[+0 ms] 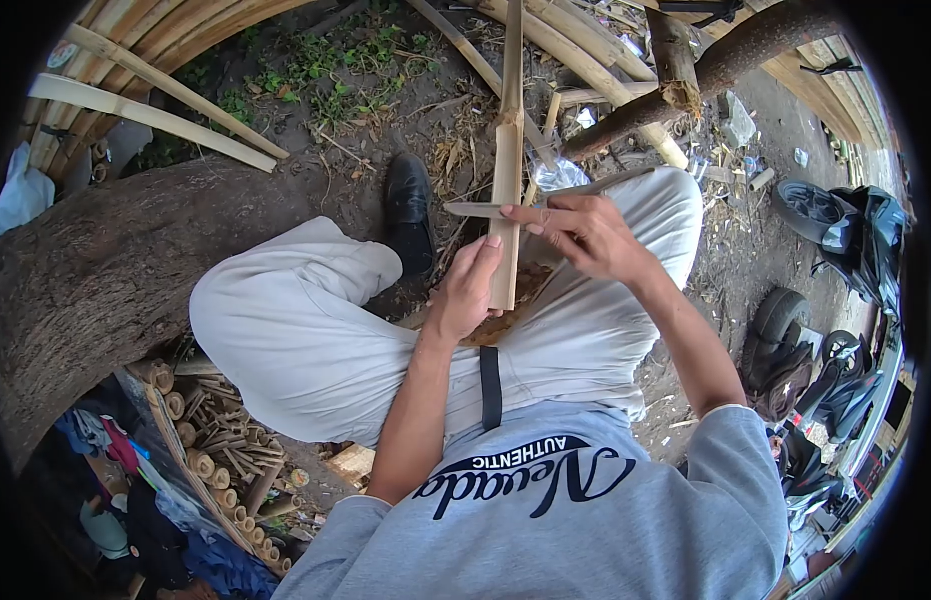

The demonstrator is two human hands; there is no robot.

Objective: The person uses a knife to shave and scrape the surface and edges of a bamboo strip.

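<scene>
My left hand is wrapped round the near end of a split bamboo strip, its thumb pressed along the edge. The strip runs away from me between my knees, with a node partway up. In my right hand is a knife, its blade lying across the strip just beyond my left thumb and its tip pointing left. My right index finger stretches along the blade. The knife's handle is hidden inside my right hand.
A thick tree trunk lies at left. Cut bamboo pieces fill a bamboo-edged bin at lower left. Bamboo poles and a branch lie ahead. Motorbikes stand at right. A clear plastic bag rests near my right knee.
</scene>
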